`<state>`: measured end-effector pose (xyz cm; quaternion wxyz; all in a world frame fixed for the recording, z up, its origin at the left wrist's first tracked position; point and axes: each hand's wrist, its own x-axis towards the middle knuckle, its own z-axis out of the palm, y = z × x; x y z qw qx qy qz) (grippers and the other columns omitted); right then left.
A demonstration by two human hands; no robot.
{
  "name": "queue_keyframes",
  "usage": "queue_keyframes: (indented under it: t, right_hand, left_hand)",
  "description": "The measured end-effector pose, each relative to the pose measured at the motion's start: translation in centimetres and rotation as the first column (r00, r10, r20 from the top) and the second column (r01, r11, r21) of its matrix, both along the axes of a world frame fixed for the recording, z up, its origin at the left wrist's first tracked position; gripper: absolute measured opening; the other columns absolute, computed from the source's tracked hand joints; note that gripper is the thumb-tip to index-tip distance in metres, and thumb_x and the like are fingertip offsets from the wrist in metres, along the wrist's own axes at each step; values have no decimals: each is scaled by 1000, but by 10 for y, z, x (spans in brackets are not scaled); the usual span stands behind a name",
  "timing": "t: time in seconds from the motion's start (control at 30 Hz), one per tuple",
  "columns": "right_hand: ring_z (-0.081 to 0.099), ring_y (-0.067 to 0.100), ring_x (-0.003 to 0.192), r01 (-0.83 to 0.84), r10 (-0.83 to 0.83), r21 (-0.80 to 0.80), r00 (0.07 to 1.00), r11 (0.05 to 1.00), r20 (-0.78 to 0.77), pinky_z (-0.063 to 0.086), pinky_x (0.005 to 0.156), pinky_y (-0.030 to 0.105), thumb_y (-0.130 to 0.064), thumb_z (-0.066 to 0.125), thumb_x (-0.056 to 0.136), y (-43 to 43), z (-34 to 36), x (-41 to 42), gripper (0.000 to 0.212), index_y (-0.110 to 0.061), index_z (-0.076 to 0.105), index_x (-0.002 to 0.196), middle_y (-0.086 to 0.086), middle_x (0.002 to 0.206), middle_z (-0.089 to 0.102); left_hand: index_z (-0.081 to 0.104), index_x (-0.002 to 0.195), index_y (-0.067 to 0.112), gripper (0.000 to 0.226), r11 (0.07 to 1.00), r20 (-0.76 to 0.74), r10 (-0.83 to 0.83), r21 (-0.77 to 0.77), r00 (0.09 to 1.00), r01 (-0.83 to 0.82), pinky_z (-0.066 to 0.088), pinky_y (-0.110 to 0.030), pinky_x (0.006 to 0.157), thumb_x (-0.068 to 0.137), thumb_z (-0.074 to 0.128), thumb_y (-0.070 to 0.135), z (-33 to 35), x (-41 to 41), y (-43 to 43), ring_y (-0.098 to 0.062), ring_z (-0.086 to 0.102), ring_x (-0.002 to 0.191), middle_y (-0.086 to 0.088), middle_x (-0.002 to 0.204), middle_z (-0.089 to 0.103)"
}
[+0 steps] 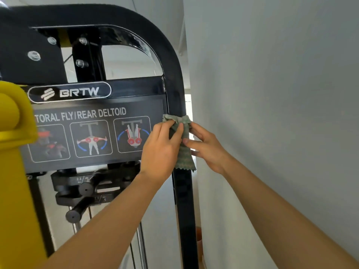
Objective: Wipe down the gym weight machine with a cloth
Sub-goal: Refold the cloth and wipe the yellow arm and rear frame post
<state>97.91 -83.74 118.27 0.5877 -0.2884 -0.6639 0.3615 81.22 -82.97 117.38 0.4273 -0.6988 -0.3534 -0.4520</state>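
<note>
A smooth, matt grey wall [281, 94] fills the right side. Next to it we see the weight machine [172, 61] — a glossy black frame of rounded tube, bent in one broad curve at the top corner and running down as a straight upright. At the left edge we make out a blurred yellow moulded part [13, 181], smooth and rounded. Across the frame lies a flat dark placard [97, 113] with three outlined exercise diagrams beneath one oval BRTW badge [70, 92]. Two bare hands meet at the upright, just beside the placard's right edge. The left hand [159, 150] has its fingers [165, 126] curled onto the cloth [184, 158], and the right hand [207, 146] pinches it from the wall side, thumb in front. That cloth — one green woven rag with a zigzag-cut hem — lies against the upright, between both hands. We count four domed silver bolts [34, 55] on the black plate above.
</note>
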Motion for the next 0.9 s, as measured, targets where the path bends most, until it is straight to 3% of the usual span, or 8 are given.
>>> queue_keyframes:
  t: [0.1,0.23,0.33,0.43,0.53,0.73,0.9]
  right_hand:
    - [65,14,118,28,-28,-5,999,1000,28,59,92,38,-10,68,94,-1,-27,-1,52,-36,56,138,-16,134,62]
    - [61,10,121,110,-110,-2,989,994,98,57,91,28,-16,71,93,-4,-58,-4,54,-40,54,138,-23,129,62]
    - [59,10,123,163,-160,-7,975,987,154,56,96,30,-19,71,93,-5,-76,-4,54,-36,52,140,-20,131,61]
    - [58,10,124,205,-202,4,960,979,195,53,103,37,-20,71,93,-4,-92,-3,55,-31,50,143,-12,135,61]
    - [58,9,125,231,-227,6,952,973,206,51,105,36,-21,69,95,-6,-106,-3,52,-29,50,143,-11,135,61]
    - [61,19,123,207,-193,-74,968,975,161,54,101,49,-27,68,95,-11,-121,-4,49,-29,53,141,-7,135,62]
    - [59,21,126,224,-216,-72,971,972,98,53,102,49,-39,62,88,-11,-96,-10,59,-27,51,144,-4,139,60]
  left_hand:
    - [61,135,3,53,997,70,-52,-49,996,55,56,-38,76,85,79,9,-38,0,-5,-28,48,113,-17,122,62]
    - [60,136,4,52,976,136,-151,-137,979,170,55,-37,76,87,76,9,-87,3,-8,-26,48,113,-16,123,62]
    - [55,142,20,40,880,379,-213,-327,901,346,51,-28,92,102,56,23,-114,5,-8,-14,47,120,-2,137,52]
    - [60,138,13,40,853,460,-295,-269,837,448,52,-25,92,98,63,10,-128,12,-11,-13,54,112,-6,134,52]
    - [60,134,14,42,798,596,-339,-229,728,558,51,-23,94,94,68,4,-137,17,-17,0,49,113,-1,133,50]
    - [59,134,17,39,677,742,-369,-197,559,709,56,-32,96,96,66,10,-148,17,-25,-8,59,119,4,130,59]
    - [54,132,28,39,558,878,-284,-175,385,811,54,-21,94,97,68,19,-128,20,-27,4,62,113,32,117,61]
